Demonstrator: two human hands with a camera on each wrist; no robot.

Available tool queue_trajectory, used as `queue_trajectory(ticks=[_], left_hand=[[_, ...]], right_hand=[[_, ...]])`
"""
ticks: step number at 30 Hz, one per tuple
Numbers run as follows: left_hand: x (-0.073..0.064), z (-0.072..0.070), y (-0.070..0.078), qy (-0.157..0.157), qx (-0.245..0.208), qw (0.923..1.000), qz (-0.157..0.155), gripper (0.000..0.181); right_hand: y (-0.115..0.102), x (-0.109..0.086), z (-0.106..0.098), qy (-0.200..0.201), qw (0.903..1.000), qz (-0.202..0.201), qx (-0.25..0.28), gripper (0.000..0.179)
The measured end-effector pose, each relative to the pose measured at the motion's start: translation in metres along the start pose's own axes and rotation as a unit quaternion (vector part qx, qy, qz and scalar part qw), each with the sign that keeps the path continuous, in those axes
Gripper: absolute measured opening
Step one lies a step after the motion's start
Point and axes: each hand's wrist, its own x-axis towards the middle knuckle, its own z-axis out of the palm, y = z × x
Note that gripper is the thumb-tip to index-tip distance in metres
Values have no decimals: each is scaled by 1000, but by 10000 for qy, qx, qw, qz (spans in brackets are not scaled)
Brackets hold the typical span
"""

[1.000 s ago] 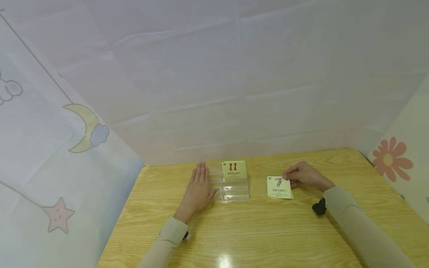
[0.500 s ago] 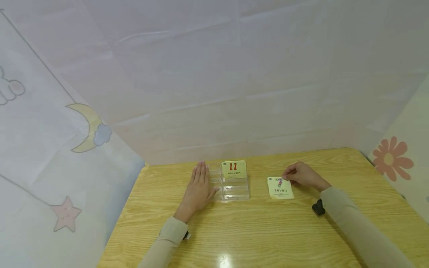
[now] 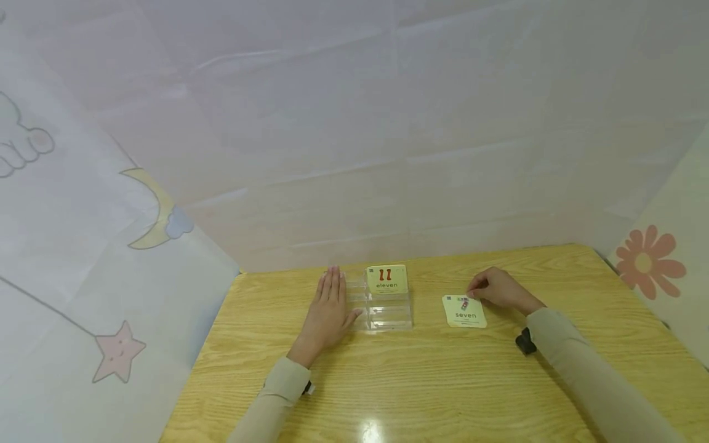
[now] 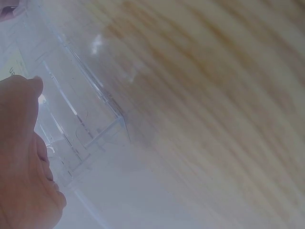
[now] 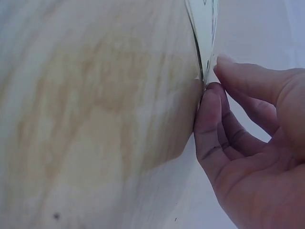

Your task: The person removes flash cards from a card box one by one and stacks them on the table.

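Observation:
My right hand [image 3: 501, 290] pinches the upper right corner of a square pale yellow card [image 3: 465, 315] printed with "seven" and a coloured 7. In the right wrist view, thumb and fingers [image 5: 208, 109] meet at the edge of the card [image 5: 206, 28], seen nearly edge-on. My left hand [image 3: 328, 314] lies flat with straight fingers over the left side of a clear plastic card holder [image 3: 389, 314], hiding part of it. An "eleven" card [image 3: 387, 280] sits in the holder's top right. The holder's ridged slots [image 4: 81, 109] show beside the left hand in the left wrist view.
The wooden table [image 3: 388, 381] meets a pale cloth backdrop [image 3: 354, 154] at its back edge. Side panels carry a moon [image 3: 152, 209], a star [image 3: 118, 351] and a red flower [image 3: 648, 261]. A dark wrist device [image 3: 526, 341] hangs under the right sleeve.
The "seven" card has shifted slightly right and looks flatter, its upper edge lower in view. My right hand still pinches its corner. My left hand has stayed on the holder.

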Motion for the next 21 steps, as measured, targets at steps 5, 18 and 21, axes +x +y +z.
queue_trajectory(ticks=[5, 18, 21], left_hand=[[0, -1, 0, -49, 31, 10000, -1, 92], [1, -1, 1, -18, -15, 10000, 9, 91], [1, -1, 2, -45, -3, 10000, 17, 92]], right_hand=[[1, 0, 0, 84, 10000, 8, -27, 15], [-9, -2, -8, 210, 9995, -97, 193, 23], [-12, -2, -9, 246, 9994, -180, 160, 23]])
